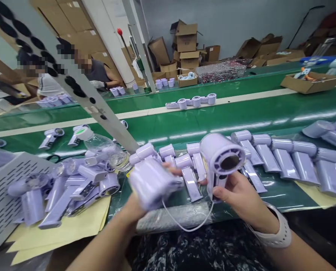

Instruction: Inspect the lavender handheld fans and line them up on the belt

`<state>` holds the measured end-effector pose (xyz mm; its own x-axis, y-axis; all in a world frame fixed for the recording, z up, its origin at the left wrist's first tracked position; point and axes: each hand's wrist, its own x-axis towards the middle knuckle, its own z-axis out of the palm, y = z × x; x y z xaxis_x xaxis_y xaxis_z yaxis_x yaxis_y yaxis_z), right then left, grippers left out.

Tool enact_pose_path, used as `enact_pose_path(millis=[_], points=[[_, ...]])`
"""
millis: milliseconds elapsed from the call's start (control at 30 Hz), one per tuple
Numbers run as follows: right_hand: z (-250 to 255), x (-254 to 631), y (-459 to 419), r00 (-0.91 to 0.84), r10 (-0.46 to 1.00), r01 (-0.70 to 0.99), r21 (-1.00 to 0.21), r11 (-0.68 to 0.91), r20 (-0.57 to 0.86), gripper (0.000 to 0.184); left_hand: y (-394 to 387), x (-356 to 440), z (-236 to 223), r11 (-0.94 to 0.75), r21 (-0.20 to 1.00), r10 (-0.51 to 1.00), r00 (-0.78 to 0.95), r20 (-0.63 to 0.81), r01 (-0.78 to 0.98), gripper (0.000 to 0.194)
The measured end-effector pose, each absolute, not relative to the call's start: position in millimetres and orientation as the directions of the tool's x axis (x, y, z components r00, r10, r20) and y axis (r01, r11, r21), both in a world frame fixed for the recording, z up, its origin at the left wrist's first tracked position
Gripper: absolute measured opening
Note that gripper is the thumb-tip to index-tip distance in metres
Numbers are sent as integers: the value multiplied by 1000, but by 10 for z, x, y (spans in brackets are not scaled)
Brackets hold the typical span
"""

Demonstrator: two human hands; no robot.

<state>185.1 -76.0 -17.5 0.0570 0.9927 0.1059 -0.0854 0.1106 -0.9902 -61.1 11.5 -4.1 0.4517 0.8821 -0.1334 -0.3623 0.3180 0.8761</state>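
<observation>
My right hand [235,192] is closed round the handle of a lavender hair-dryer-shaped device [206,150], its round vented end tilted toward me. In my left hand [172,169] is a lavender plastic piece [152,184], smeared by motion; its exact kind cannot be made out. It hides most of that palm, with fingertips showing beyond it. A thin white cable [189,229] hangs in a loop between the two held things. Just behind my hands, several similar lavender devices [191,184] lie on the green bench.
More lavender devices lie in a row [288,160] at right and in a pile [80,180] on yellow paper [63,235] at left, beside a slotted grey panel [4,195] and a clear bottle [96,141]. A slanted metal post [100,109] rises before the green conveyor [241,107]. Co-workers sit across.
</observation>
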Motion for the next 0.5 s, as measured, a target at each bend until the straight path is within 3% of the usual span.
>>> enact_pose_path(millis=[100,233,367,500], points=[[-215,1988,-772,192,975,-63,-990,129,114,42,332,-979,-8,340,909,846,501,-184,-241,44],[-243,2042,-772,220,972,-204,-970,133,87,30,438,-1221,69,225,963,860,495,-126,-146,52],[-229,1949,-818,182,980,-295,-946,136,84,24,205,-847,141,193,931,859,511,-8,-310,49],[-220,1894,-892,98,991,-295,-948,120,95,26,-53,-263,4,294,826,772,629,92,-482,47]])
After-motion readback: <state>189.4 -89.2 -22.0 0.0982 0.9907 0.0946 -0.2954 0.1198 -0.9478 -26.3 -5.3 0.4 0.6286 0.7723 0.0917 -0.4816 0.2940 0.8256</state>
